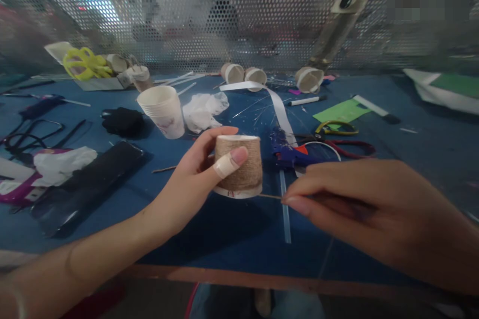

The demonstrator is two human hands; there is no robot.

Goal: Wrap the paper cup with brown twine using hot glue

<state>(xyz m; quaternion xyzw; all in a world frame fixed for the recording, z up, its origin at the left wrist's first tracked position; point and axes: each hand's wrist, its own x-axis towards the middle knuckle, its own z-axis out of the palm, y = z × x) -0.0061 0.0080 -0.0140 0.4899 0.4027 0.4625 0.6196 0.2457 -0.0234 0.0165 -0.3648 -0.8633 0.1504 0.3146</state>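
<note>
My left hand [204, 164] is closed around a paper cup [245, 169] wound with brown twine, a bandage on its thumb. Twine covers most of the cup's side; a white printed band shows bare at the lower end. From there a short stretch of twine [271, 196] runs taut to my right hand [348, 204], whose thumb and forefinger pinch it. Just beyond my right hand lies a blue glue gun [290, 152] with an orange-red part. A clear glue stick [285, 214] extends from it toward the table's front edge.
A stack of paper cups [160, 109] stands beside a crumpled white plastic bag [205, 111]. Several twine-wrapped cups [232, 74] lie along the perforated metal screen [179, 20]. Red-handled pliers [352, 148], green paper [342, 111], a black pouch [93, 179] and yellow scissors [86, 64] are around.
</note>
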